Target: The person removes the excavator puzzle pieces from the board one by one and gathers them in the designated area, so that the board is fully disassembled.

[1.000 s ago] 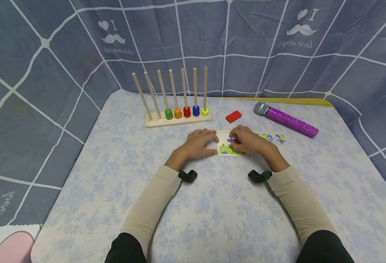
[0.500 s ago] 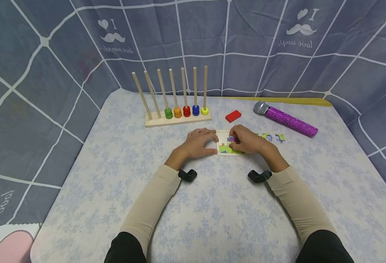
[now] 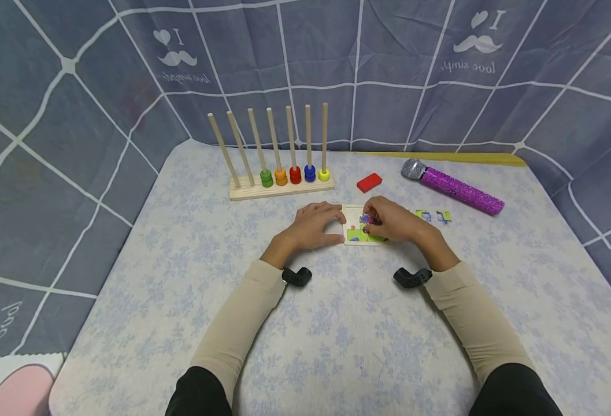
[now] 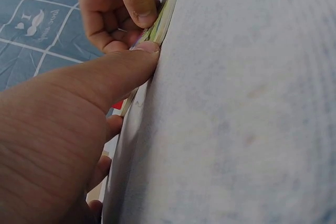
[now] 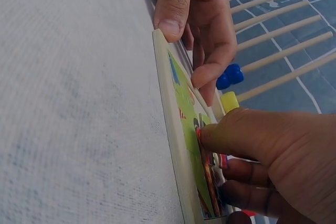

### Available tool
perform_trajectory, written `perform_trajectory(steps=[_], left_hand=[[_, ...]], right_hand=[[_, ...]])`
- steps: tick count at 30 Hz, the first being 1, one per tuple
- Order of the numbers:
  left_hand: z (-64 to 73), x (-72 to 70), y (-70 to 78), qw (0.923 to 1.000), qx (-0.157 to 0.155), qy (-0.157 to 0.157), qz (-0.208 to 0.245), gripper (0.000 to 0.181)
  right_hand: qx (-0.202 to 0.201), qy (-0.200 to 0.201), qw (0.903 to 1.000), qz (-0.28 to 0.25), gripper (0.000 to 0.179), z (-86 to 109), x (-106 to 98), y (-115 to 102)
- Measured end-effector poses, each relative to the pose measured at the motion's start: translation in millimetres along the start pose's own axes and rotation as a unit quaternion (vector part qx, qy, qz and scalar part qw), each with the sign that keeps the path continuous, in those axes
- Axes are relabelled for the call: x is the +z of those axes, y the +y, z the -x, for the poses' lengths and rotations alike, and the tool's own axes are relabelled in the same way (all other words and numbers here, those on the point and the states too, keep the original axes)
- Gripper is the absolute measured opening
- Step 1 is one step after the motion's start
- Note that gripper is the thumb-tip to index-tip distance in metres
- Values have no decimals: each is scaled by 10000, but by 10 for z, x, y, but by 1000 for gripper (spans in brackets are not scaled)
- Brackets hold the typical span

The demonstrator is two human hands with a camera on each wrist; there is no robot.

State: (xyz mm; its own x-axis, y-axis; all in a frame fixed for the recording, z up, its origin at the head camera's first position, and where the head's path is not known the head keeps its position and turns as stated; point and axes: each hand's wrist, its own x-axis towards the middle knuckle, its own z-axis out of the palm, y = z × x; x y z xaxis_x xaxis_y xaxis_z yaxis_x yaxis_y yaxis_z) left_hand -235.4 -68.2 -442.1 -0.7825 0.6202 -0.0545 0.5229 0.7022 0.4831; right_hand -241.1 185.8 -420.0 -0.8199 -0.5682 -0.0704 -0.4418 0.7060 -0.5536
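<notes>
A jigsaw puzzle board with a pale wooden frame lies flat on the table, partly filled with green picture pieces. My left hand holds its left edge, the thumb at the near corner and the fingers farther up the side. Over the board's right half, my right hand pinches a colourful puzzle piece between thumb and fingers, close against the picture. Those fingers cover much of that piece and the board's right end. Two loose puzzle pieces, one nearer the hand and another, lie right of the board.
Behind the board stands a wooden peg rack with coloured rings on several upright pegs. A red block and a purple glitter microphone lie at the back right. Grey patterned cloth hangs behind the table.
Both hands stay in place at the board; the right fingers still pinch the puzzle piece. Only a very slight shift of the whole head view shows.
</notes>
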Motion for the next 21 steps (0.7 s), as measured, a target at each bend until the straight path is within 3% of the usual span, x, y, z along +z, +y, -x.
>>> perform_trajectory(steps=[12, 21], left_hand=[[-9, 11, -31, 10000, -11, 19, 19, 38], [-18, 26, -30, 10000, -7, 21, 8, 38]], right_hand=[[-109, -88, 9998, -103, 31, 3, -37, -3], [-352, 77, 9993, 32, 25, 34, -114, -26]])
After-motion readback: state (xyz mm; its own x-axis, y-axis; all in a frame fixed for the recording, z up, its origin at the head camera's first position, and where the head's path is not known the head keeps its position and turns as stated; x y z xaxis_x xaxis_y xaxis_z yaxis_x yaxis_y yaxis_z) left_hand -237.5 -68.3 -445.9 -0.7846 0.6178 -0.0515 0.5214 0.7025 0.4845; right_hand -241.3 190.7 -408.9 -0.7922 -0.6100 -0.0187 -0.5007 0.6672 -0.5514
